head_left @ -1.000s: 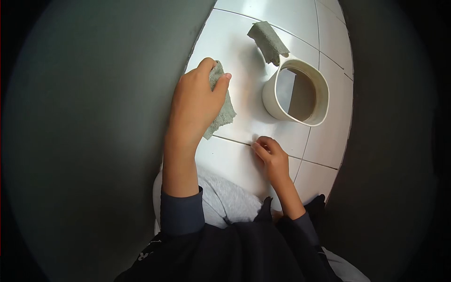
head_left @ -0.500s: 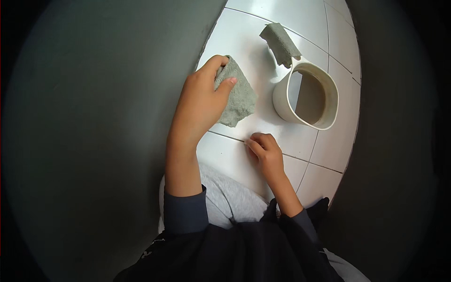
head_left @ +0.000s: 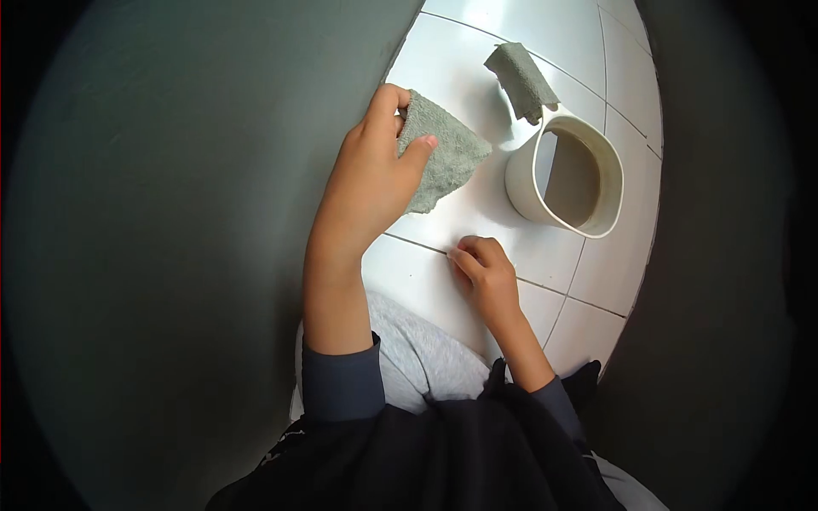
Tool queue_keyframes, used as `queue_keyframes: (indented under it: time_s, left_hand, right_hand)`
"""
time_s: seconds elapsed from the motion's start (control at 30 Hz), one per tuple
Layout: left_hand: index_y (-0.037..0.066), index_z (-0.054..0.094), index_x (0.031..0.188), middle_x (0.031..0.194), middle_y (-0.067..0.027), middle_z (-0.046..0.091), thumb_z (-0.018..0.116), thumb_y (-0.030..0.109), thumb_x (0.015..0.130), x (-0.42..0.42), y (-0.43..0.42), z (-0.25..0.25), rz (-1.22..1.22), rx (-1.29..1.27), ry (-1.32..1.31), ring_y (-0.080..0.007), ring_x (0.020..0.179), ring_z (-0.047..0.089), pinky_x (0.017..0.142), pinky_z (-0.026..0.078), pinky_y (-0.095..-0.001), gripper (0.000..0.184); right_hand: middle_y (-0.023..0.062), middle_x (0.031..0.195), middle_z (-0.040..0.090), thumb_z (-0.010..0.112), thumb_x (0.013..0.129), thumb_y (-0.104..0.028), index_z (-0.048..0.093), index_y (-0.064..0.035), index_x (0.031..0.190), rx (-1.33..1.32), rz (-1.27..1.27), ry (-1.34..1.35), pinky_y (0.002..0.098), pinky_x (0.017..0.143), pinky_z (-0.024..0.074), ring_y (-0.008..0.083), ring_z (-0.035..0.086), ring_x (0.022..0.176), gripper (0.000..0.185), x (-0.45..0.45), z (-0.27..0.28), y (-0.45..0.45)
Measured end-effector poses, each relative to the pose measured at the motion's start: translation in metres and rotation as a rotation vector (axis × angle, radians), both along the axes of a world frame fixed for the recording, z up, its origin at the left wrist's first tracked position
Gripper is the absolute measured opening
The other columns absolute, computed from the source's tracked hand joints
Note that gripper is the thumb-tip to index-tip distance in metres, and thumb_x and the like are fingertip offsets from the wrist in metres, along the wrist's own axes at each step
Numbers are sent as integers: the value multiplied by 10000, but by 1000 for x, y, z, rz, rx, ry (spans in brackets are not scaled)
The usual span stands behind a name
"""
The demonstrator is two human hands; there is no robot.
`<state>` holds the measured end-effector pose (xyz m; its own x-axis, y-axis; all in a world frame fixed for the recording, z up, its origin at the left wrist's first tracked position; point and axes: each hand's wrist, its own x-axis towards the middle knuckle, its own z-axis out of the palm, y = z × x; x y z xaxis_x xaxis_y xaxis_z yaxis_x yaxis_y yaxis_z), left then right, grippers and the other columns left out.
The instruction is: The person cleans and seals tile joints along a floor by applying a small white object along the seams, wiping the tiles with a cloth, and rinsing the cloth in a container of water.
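A grey-green cloth [head_left: 447, 149] is pinched between the thumb and fingers of my left hand [head_left: 373, 170], its free part spread out to the right over the white tiles. My right hand [head_left: 487, 272] rests low over the tiles with its fingers curled together; what is between the fingertips, if anything, is too small to make out. To the right stands a white dipper [head_left: 521, 183] with murky brownish water inside. Over its handle hangs a second grey-green cloth [head_left: 522, 81].
White tiles [head_left: 417, 277] with dark joints lie under everything. A dark grey surface [head_left: 187, 170] borders them on the left, and another dark surface [head_left: 716, 255] on the right. My legs in light grey trousers [head_left: 422, 353] are at the bottom.
My left hand has shifted slightly up and right with the cloth, which has swung out wider to the right. The dipper appears farther right in view.
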<state>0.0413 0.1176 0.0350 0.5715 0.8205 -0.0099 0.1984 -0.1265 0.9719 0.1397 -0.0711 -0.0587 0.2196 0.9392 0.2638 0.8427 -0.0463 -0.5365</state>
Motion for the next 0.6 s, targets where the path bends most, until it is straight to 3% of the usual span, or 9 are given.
queue_keyframes:
  time_s: [0.07,0.13,0.43,0.6]
  left_hand:
    - [-13,410,1052,799,-136,530,583,66,847,1,-1,2,-9,34,27,-191,680,488,651,433,-327,280]
    - [-10,439,1114,933,-120,630,558,55,884,-1,-1,8,18,47,94,-96,803,577,683,464,-242,267]
    - [-14,449,1124,909,-94,610,555,75,884,-4,1,7,82,95,50,-81,762,531,659,444,-238,278]
    - [-10,452,1120,910,-84,612,526,45,870,-6,2,9,73,99,82,-78,761,533,674,449,-239,267]
  right_hand:
    - [77,900,586,634,705,-23,630,-36,848,20,77,38,316,691,494,232,564,831,144,-15,-5,25]
    - [75,896,578,630,702,-29,614,-35,837,25,121,49,324,687,490,230,554,833,136,-32,-5,50]
    - [82,937,592,639,672,-10,637,-35,854,-34,6,-44,316,668,511,228,574,807,184,-2,0,2]
    - [74,876,587,611,688,-38,638,-41,855,46,124,-22,306,666,511,215,572,828,170,-33,-9,50]
